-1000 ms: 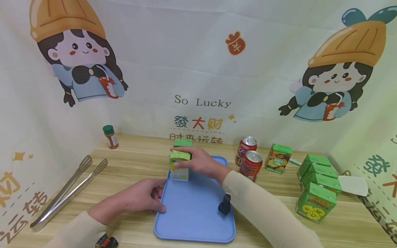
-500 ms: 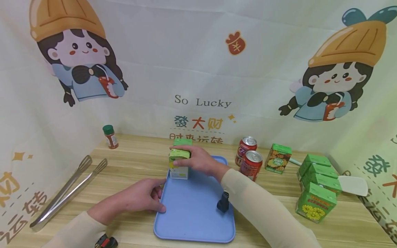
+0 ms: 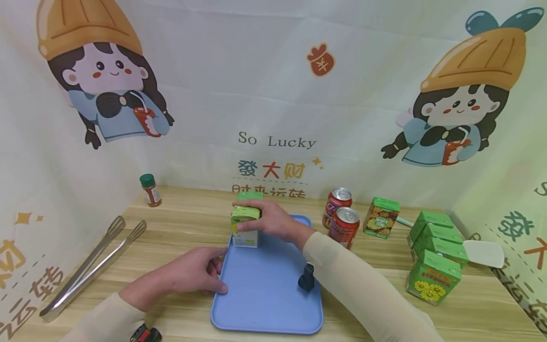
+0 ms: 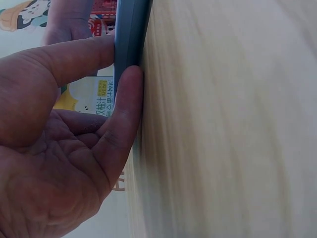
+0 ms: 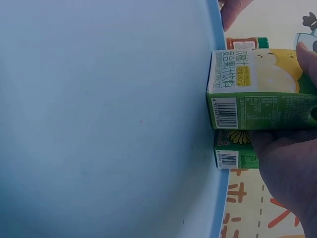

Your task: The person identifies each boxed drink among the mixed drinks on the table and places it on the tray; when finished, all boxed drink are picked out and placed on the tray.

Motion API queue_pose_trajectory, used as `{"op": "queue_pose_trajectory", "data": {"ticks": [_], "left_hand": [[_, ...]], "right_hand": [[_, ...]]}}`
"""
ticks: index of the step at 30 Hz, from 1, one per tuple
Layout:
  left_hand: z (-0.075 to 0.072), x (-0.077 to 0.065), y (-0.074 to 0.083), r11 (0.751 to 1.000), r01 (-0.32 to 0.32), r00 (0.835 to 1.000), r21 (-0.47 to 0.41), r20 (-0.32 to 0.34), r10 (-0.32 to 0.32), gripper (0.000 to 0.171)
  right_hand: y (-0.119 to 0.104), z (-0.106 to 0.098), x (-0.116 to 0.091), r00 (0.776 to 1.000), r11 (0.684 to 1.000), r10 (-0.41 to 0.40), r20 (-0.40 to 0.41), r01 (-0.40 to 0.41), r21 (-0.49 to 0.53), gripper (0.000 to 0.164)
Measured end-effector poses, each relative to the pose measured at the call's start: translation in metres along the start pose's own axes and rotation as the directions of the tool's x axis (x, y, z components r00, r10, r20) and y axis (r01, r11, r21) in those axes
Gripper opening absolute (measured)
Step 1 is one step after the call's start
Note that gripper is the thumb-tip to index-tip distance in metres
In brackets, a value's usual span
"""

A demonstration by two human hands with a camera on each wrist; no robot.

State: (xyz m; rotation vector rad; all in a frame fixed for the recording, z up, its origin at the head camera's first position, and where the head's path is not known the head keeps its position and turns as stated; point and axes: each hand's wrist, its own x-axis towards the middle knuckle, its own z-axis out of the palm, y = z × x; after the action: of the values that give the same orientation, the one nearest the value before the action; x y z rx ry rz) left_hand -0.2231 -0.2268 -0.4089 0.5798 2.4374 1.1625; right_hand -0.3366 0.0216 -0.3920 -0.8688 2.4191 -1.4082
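- The juice carton (image 3: 245, 227), green on top with a pale yellow-and-white face, stands upright at the far left corner of the blue tray (image 3: 267, 294); the right wrist view shows its base (image 5: 261, 89) down on the tray surface near the rim.
- The right hand (image 3: 273, 221) is clamped on this carton from above, fingers curled over its top and far side, thumb on the near face.
- A second green carton (image 3: 250, 195) stands just behind the first, at the tray's far edge; whether the two touch I cannot tell.
- The left hand (image 3: 188, 274) grips the tray's left rim: in the left wrist view the thumb (image 4: 119, 144) presses the edge from one side and a finger lies on the other, so the rim is pinched between them.
- The tray lies flat on the wooden table (image 3: 179, 228), and a small black object (image 3: 306, 278) shows over the tray, close under the right forearm.
- Right of the tray stand two red cans (image 3: 343, 227), close together, with a pineapple-print carton (image 3: 381, 217) beside them.
- Further right, a row of green cartons (image 3: 435, 256) runs toward the near edge, next to a white flat utensil (image 3: 485, 253).
- Metal tongs (image 3: 91, 266) lie on the left of the table, well apart from the tray, and a spice jar with a green cap (image 3: 150, 189) stands by the back wall.
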Motion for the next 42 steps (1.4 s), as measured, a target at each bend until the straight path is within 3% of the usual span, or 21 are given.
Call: {"op": "queue_pose_trajectory", "data": {"ticks": [17, 26, 37, 42], "left_hand": [[0.001, 0.000, 0.001, 1.000, 0.021, 1.000, 0.000, -0.005, -0.021, 0.104], [0.001, 0.000, 0.002, 1.000, 0.025, 1.000, 0.002, -0.012, -0.025, 0.104], [0.003, -0.002, 0.001, 1.000, 0.005, 1.000, -0.015, -0.017, -0.005, 0.104], [0.002, -0.002, 0.000, 1.000, -0.002, 1.000, -0.023, -0.023, 0.002, 0.103]], "right_hand": [[-0.006, -0.005, -0.007, 0.999, 0.989, -0.047, -0.009, 0.048, 0.139, 0.071], [-0.014, -0.016, -0.017, 0.990, 0.968, -0.139, 0.003, 0.135, 0.211, 0.068], [-0.018, -0.028, -0.039, 0.984, 0.952, -0.179, -0.017, 0.178, 0.248, 0.072], [-0.016, -0.036, -0.050, 0.981, 0.959, -0.192, -0.040, 0.196, 0.205, 0.070]]}}
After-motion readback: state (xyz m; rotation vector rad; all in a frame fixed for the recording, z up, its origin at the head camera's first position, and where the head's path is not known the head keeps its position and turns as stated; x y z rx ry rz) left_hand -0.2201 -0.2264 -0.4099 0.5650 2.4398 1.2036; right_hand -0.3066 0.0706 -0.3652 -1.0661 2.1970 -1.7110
